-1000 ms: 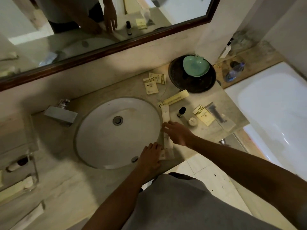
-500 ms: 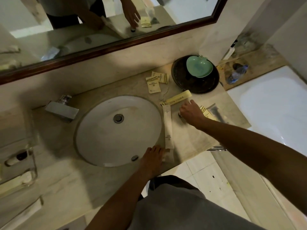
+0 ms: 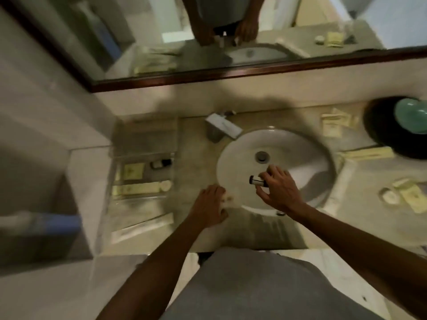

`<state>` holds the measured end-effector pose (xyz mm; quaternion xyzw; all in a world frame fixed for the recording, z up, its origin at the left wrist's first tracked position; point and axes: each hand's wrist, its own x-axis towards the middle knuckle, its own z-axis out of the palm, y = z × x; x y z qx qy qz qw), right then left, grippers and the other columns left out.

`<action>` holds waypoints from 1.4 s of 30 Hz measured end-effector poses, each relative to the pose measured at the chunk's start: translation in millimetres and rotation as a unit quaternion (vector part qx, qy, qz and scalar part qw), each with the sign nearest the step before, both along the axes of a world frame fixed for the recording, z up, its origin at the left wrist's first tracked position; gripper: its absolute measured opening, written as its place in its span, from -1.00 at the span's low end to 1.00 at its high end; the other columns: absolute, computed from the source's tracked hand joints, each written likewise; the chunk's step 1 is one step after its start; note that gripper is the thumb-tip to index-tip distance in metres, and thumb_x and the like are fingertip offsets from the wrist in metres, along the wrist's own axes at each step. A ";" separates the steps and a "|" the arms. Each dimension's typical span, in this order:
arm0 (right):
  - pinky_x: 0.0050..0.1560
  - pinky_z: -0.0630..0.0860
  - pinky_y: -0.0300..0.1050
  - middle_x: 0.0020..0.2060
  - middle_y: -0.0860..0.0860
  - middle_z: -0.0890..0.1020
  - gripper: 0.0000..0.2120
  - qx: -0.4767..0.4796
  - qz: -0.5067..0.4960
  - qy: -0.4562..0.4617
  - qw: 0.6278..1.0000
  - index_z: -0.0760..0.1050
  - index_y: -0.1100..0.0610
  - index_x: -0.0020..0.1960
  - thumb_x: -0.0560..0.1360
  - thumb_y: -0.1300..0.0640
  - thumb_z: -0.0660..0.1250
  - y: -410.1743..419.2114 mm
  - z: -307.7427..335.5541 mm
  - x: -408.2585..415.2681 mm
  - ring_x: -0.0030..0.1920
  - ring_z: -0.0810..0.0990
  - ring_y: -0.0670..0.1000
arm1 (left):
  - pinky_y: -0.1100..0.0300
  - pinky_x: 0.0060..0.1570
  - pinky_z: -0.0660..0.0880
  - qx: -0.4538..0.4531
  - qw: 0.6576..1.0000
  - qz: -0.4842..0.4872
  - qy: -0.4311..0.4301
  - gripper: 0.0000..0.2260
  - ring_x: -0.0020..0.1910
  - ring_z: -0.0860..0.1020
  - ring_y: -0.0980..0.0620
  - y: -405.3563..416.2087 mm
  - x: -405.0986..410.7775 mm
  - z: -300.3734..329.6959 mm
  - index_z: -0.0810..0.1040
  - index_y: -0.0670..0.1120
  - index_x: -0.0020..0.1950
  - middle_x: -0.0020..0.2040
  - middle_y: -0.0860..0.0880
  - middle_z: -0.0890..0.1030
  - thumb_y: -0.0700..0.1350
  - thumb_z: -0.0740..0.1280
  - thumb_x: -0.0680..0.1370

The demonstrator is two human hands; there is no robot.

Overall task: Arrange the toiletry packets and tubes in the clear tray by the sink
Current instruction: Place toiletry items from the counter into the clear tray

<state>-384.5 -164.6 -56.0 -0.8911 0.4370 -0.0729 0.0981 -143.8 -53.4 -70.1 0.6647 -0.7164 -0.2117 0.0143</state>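
Note:
My right hand (image 3: 280, 189) holds a small bottle with a black cap (image 3: 257, 180) above the white sink basin (image 3: 300, 155). My left hand (image 3: 210, 207) rests on the counter at the basin's front left rim, its fingers curled. The clear tray (image 3: 144, 137) stands left of the sink; in it lie a yellow packet (image 3: 133, 171), a small dark bottle (image 3: 160, 163) and a long pale tube (image 3: 142, 188). A long white packet (image 3: 141, 228) lies in front of the tray. On the right counter are yellow packets (image 3: 331, 125), a yellow tube (image 3: 367, 154), a white packet strip (image 3: 342, 181), a round cap (image 3: 389, 196) and another packet (image 3: 413, 197).
A chrome tap (image 3: 221, 128) sits behind the basin. A black round dish with a green bowl (image 3: 411, 118) stands at the far right. A dark-framed mirror (image 3: 231, 75) runs along the wall. The counter's front edge is against my grey shirt. The frame is motion-blurred.
The view has swung left, bringing the clear tray into sight. My right hand has picked up the small black-capped bottle from the right counter and carried it left over the basin. My left hand stayed at the rim.

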 end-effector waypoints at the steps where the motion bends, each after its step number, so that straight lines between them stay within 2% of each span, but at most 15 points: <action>1: -0.11 0.43 -0.03 -0.07 0.04 0.46 -0.70 0.006 0.004 -0.012 1.000 0.54 0.11 0.03 0.47 -0.10 0.31 3.7 -0.7 21.6 -0.11 0.44 0.04 | -0.02 0.12 0.35 0.007 1.000 0.014 -0.011 -0.45 0.17 0.43 -0.18 4.5 24.4 4.3 0.42 -0.15 0.28 0.20 -0.16 0.47 0.08 0.35 0.37; 8: -0.11 0.47 -0.02 -0.07 0.02 0.45 -0.74 0.053 0.045 -0.037 0.997 0.53 0.08 0.04 0.51 -0.10 0.31 27.6 -3.6 183.4 -0.12 0.42 0.02 | -0.05 0.22 0.33 0.027 0.991 0.116 -0.061 -0.38 0.29 0.39 -0.18 48.9 205.3 11.5 0.36 -0.12 0.37 0.32 -0.16 0.42 0.13 0.30 0.38; 11: -0.12 0.47 -0.07 -0.06 -0.01 0.44 -0.74 0.063 0.046 -0.036 0.996 0.53 0.08 0.05 0.52 -0.10 0.31 33.7 -1.8 227.1 -0.11 0.40 -0.01 | -0.04 0.13 0.39 0.010 0.989 0.136 -0.051 -0.46 0.18 0.46 -0.18 49.5 255.2 7.8 0.43 -0.09 0.27 0.21 -0.13 0.46 0.06 0.43 0.34; 15: -0.09 0.46 -0.13 -0.01 -0.02 0.43 -0.72 0.077 0.043 -0.033 0.996 0.53 0.06 0.12 0.53 -0.11 0.32 42.9 -4.4 258.9 -0.07 0.39 -0.06 | 0.03 -0.04 0.46 -0.014 0.988 0.143 -0.048 -0.56 0.02 0.49 -0.09 45.4 300.4 1.4 0.44 -0.05 0.14 0.09 -0.05 0.47 0.05 0.43 0.33; 18: -0.08 0.43 -0.16 0.01 -0.03 0.44 -0.70 0.083 0.041 -0.020 0.996 0.53 0.04 0.16 0.54 -0.12 0.32 47.6 -7.9 271.3 -0.05 0.36 -0.09 | 0.06 -0.08 0.47 -0.004 0.990 0.132 -0.039 -0.59 -0.01 0.49 -0.05 38.3 319.6 -0.3 0.42 0.00 0.12 0.08 0.00 0.45 0.07 0.41 0.33; 22: -0.06 0.37 -0.15 0.05 0.01 0.48 -0.70 0.076 0.059 -0.009 0.995 0.54 0.00 0.21 0.52 -0.08 0.36 45.1 -5.4 299.6 -0.01 0.40 -0.03 | -0.01 0.19 0.35 0.042 0.993 0.092 -0.064 -0.49 0.22 0.42 -0.08 33.5 326.0 -9.4 0.38 -0.03 0.29 0.26 -0.06 0.42 0.10 0.39 0.39; 25: -0.01 0.43 -0.08 0.16 0.05 0.54 -0.66 0.068 0.087 0.007 0.994 0.55 -0.01 0.24 0.48 -0.02 0.43 39.5 -9.0 327.8 0.07 0.49 0.05 | -0.02 0.28 0.29 0.042 0.992 0.099 -0.065 -0.47 0.29 0.38 -0.08 38.5 325.5 -16.1 0.36 -0.01 0.33 0.33 -0.05 0.39 0.06 0.40 0.41; 29: 0.01 0.46 -0.09 0.13 0.00 0.55 -0.62 0.081 0.091 0.060 0.991 0.54 -0.06 0.25 0.45 0.01 0.46 29.2 -23.7 350.1 0.06 0.51 0.01 | 0.02 0.29 0.30 0.006 0.993 0.105 -0.053 -0.49 0.24 0.41 -0.04 42.2 327.0 -19.2 0.37 0.02 0.31 0.26 -0.01 0.42 0.01 0.41 0.40; 33: 0.03 0.49 -0.12 0.07 -0.03 0.60 -0.64 0.076 0.076 0.043 0.993 0.54 -0.02 0.23 0.46 -0.03 0.45 24.2 -32.8 359.8 0.00 0.53 -0.04 | 0.02 0.28 0.31 -0.007 0.993 0.107 -0.049 -0.48 0.23 0.40 -0.03 41.2 331.4 -19.3 0.37 0.01 0.31 0.25 0.00 0.41 0.04 0.42 0.39; 37: 0.00 0.45 -0.10 0.07 -0.02 0.60 -0.74 0.044 0.061 0.029 0.997 0.56 -0.01 0.17 0.52 -0.08 0.35 20.7 -43.5 362.9 -0.01 0.51 -0.02 | 0.04 0.22 0.32 -0.023 0.994 0.099 -0.050 -0.56 0.16 0.41 -0.03 37.5 330.7 -16.5 0.38 0.02 0.24 0.18 -0.01 0.43 0.05 0.38 0.41; 42: 0.10 0.48 -0.06 0.05 0.00 0.63 -0.79 0.041 0.059 0.008 0.997 0.57 0.01 0.12 0.53 -0.03 0.35 9.0 -48.5 368.3 0.02 0.58 0.00 | 0.02 0.24 0.32 -0.009 0.995 0.086 -0.053 -0.52 0.21 0.40 -0.04 35.4 333.1 -21.0 0.37 0.01 0.27 0.21 -0.02 0.42 0.07 0.39 0.40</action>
